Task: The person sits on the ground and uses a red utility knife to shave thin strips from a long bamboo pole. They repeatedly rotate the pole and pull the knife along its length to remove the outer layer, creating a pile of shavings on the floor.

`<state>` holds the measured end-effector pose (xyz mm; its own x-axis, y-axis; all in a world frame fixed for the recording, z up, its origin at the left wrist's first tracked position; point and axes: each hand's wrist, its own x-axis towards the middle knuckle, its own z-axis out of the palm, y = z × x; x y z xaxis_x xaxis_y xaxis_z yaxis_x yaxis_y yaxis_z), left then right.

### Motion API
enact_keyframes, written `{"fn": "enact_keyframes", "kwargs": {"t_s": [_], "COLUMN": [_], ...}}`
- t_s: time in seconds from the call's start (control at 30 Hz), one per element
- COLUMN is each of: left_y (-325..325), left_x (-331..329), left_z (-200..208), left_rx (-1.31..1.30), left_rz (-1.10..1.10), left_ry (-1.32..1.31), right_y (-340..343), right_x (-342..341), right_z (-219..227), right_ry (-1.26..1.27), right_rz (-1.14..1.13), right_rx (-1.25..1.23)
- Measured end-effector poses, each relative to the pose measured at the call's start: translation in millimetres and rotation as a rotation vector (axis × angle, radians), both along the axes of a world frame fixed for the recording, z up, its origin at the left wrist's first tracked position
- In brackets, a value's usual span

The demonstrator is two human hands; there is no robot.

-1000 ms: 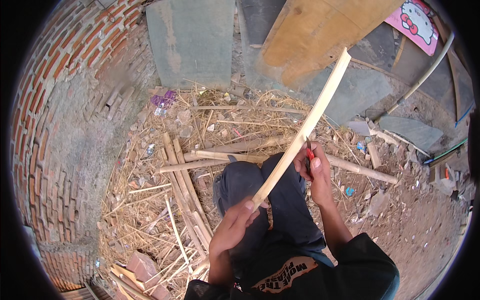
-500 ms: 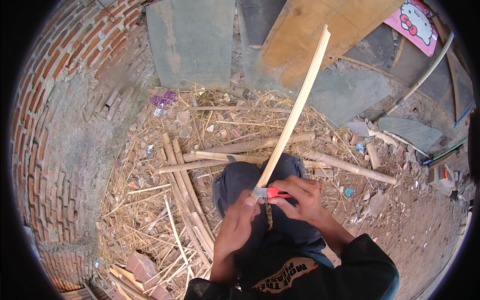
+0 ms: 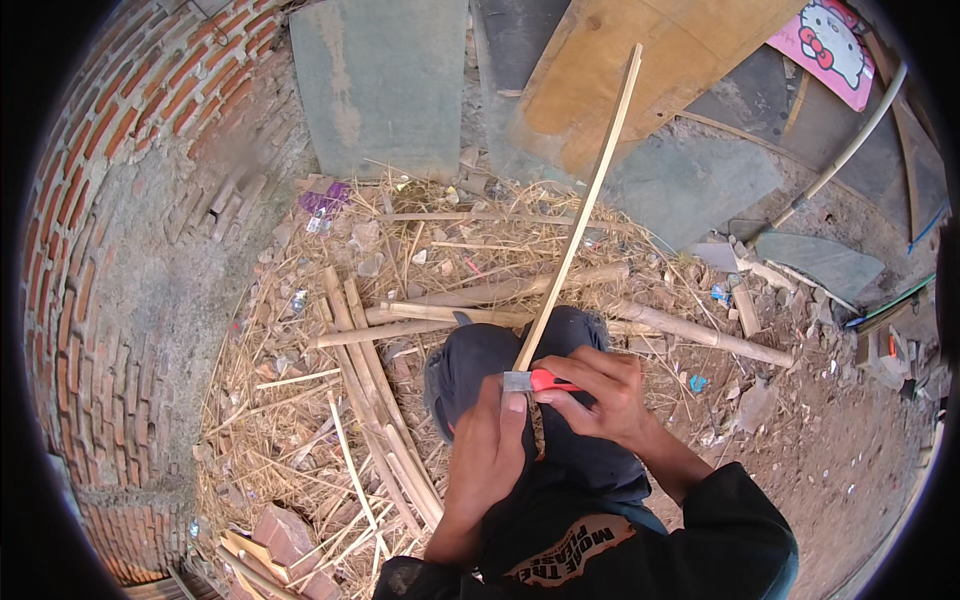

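A long, pale split bamboo strip (image 3: pixel 580 220) slants up and away from my lap, its narrow edge turned toward me. My left hand (image 3: pixel 487 450) is closed round its lower end, thumb uppermost. In my right hand (image 3: pixel 608 400) is a red box cutter (image 3: pixel 547 380), gripped by the handle. Its broad metal blade points left and lies across the strip's lower end, right by my left thumb. The blade hides the part of the strip under it, and my left fingers are mostly out of sight. Both hands are above my dark-trousered knees (image 3: pixel 478 365).
Bamboo poles (image 3: pixel 700 338) and split lengths (image 3: pixel 365 370) lie on ground strewn with shavings. A brick wall (image 3: pixel 110 290) rises at the left. Flat boards (image 3: pixel 380 90) lean at the back, with a pale curved pole (image 3: pixel 850 165) at the right. Broken bricks (image 3: pixel 285 540) lie at lower left.
The strip has turned on its length, showing a narrower face, and its far tip has shifted slightly left. My left hand has rolled with it; the knife stays at the strip's lower end.
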<state>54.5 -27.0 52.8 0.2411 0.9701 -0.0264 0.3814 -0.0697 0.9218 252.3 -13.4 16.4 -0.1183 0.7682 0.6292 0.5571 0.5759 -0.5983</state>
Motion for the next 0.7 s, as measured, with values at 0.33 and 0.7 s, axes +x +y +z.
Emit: {"fn": "enact_keyframes", "kwargs": {"t_s": [0.33, 0.7], "left_y": [1.2, -1.1], "left_x": [3.8, 2.9], "left_z": [-16.5, -20.3], "left_rx": [0.143, 0.14], "left_rz": [0.013, 0.026], "left_ry": [0.084, 0.131], "right_y": [6.3, 10.2], "right_x": [3.6, 8.7], "right_z": [4.8, 0.6], "right_ry": [-0.039, -0.05], "right_rz": [-0.028, -0.036], "right_rx": [-0.039, -0.05]}}
